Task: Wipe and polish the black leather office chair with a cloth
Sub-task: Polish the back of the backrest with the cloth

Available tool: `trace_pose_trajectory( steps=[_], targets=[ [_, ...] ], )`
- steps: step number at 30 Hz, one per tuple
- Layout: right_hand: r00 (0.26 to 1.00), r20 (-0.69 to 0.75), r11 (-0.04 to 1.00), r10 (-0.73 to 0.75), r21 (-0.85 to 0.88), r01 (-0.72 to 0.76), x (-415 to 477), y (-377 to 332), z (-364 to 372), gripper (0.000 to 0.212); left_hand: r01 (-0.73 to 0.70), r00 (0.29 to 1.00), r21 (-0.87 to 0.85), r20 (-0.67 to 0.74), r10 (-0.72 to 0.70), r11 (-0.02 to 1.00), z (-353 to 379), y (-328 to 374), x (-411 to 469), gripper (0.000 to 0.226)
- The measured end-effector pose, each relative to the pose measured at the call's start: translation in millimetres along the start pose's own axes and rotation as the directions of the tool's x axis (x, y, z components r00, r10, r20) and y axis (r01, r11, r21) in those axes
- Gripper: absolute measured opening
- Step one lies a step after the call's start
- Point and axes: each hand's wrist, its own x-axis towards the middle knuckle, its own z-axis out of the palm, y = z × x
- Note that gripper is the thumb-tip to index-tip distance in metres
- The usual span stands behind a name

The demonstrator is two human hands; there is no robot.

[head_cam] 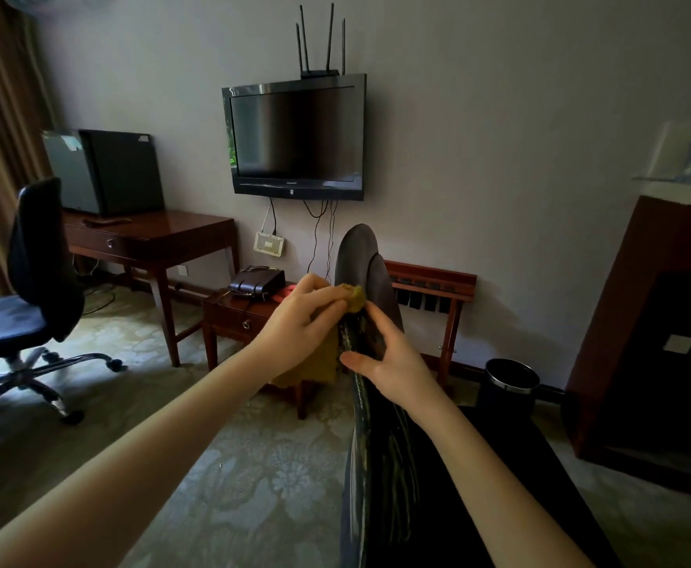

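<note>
One mustard-yellow fabric cloth (319, 368): clenched in left grip (298, 321), rubbing.
Right grip (393, 362): grasps black leather chair (380, 465), steadying.

Hotel room: wall television (296, 137), luggage rack (434, 277) (strapped), writing desk (151, 235).

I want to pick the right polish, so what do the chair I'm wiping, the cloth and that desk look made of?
The chair looks like smooth black leather or faux leather: glossy streaks run along its edge. The cloth in the left hand looks like soft matte mustard fabric, drooping in folds. The desk looks like dark reddish wood, varnished: its top reflects light.
</note>
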Motion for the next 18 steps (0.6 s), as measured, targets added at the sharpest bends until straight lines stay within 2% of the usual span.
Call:
trace_pose_trajectory(
  steps=[2,6,9,11,14,16,18],
  targets=[
    [1.000,-0.001,1.000,0.001,0.007,-0.001,4.7,1.1,0.5,0.071,-0.045,0.999,0.024,0.012,0.045,0.999,-1.2,0.8,-11.6,0.023],
    [1.000,0.004,1.000,0.018,-0.018,-0.018,11.4,2.2,2.8,0.078,-0.122,0.988,0.139,0.108,0.107,0.983,-5.3,11.0,-29.5,0.043],
    [1.000,-0.002,0.997,-0.029,-0.067,0.028,1.3,6.6,6.5,0.074,-0.104,0.991,0.129,0.100,0.091,0.986,1.2,20.6,-43.1,0.035],
    [0.997,0.032,0.998,-0.068,-0.003,0.068,-13.9,7.8,4.3,0.068,-0.013,1.000,-0.051,0.004,0.014,0.999,6.6,31.8,-46.8,0.023],
    [0.985,0.141,0.961,-0.100,0.270,0.059,-41.8,-1.9,-0.4,0.059,0.089,0.991,-0.349,-0.067,-0.119,0.933,14.1,54.0,-44.3,0.024],
    [0.981,0.146,0.908,-0.126,0.414,0.055,-52.8,-8.8,-0.6,0.060,0.143,0.983,-0.540,-0.023,-0.184,0.830,21.6,68.0,-42.6,0.022],
    [0.993,0.059,0.868,-0.105,0.493,0.063,-53.8,-13.3,1.6,0.070,0.213,0.974,-0.678,0.086,-0.211,0.704,30.7,81.2,-41.2,0.030]
  ],
)
